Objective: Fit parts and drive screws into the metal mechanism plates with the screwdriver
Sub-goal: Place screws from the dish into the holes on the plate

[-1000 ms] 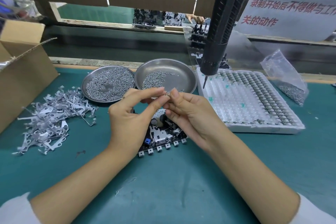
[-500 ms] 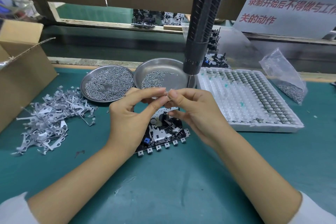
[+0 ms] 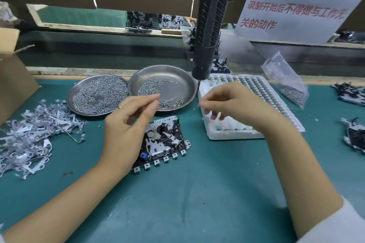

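The metal mechanism plate (image 3: 167,141) lies flat on the green mat between my forearms. My left hand (image 3: 128,124) hovers just left of it, thumb and forefinger pinched together on a tiny part that barely shows. My right hand (image 3: 235,104) is blurred above the near left corner of the white parts tray (image 3: 237,134), its fingers hanging loosely curled with nothing visible in them. The black electric screwdriver (image 3: 207,45) hangs untouched from above, its tip beside the right screw dish (image 3: 177,77).
A second steel dish (image 3: 97,94) heaped with screws sits left of the first. Loose stamped metal pieces (image 3: 29,138) are piled at far left by a cardboard box (image 3: 13,79). A screw bag (image 3: 286,83) and more mechanisms (image 3: 353,136) lie at right.
My hands have parted: the right one swung right over the white tray while the left kept its pinch. The view and the hanging screwdriver shifted sideways.
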{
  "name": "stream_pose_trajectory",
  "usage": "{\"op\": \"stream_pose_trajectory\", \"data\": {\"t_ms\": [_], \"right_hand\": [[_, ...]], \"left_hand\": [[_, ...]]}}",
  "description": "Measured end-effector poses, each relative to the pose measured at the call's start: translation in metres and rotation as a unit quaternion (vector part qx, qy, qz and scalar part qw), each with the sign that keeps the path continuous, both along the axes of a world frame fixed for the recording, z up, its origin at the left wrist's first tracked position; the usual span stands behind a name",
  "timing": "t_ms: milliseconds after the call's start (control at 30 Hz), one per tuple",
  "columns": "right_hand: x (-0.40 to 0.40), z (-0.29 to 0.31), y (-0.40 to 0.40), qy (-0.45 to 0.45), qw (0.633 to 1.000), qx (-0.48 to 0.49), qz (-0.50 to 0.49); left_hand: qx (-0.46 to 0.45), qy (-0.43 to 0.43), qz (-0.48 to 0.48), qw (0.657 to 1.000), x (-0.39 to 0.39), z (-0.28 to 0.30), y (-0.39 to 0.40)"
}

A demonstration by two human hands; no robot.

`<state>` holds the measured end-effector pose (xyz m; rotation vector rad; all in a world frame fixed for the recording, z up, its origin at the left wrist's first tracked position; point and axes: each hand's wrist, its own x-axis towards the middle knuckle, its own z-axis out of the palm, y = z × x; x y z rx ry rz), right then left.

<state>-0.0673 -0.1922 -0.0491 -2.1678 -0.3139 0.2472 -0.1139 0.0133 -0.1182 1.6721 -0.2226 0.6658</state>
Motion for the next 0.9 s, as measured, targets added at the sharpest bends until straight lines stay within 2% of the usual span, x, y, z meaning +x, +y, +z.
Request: {"op": "stream_pose_trajectory", "data": {"t_ms": [67, 133, 233, 333, 500, 900], "right_hand": [[0.007, 0.007, -0.035, -0.068, 0.99, -0.093, -0.086], [0.008, 0.009, -0.068, -0.093, 0.971, -0.168, -0.144], [0.003, 0.007, -0.105, -0.08, 0.955, -0.247, -0.141], [-0.009, 0.004, -0.116, -0.049, 0.958, -0.264, -0.102], [-0.007, -0.012, -0.113, -0.103, 0.945, -0.297, -0.084], [0.0, -0.016, -0.106, -0.154, 0.879, -0.436, -0.112]], "left_hand": [[-0.03, 0.018, 0.013, 0.999, 0.001, 0.0, 0.001], [-0.055, 0.031, 0.022, 0.998, 0.001, 0.0, 0.001], [-0.062, 0.031, 0.031, 0.997, 0.002, 0.0, -0.001], [-0.072, 0.037, 0.03, 0.996, 0.003, 0.0, -0.001], [-0.085, 0.049, 0.022, 0.995, 0.003, 0.0, 0.0], [-0.088, 0.067, -0.019, 0.994, -0.001, 0.005, -0.005]]}}
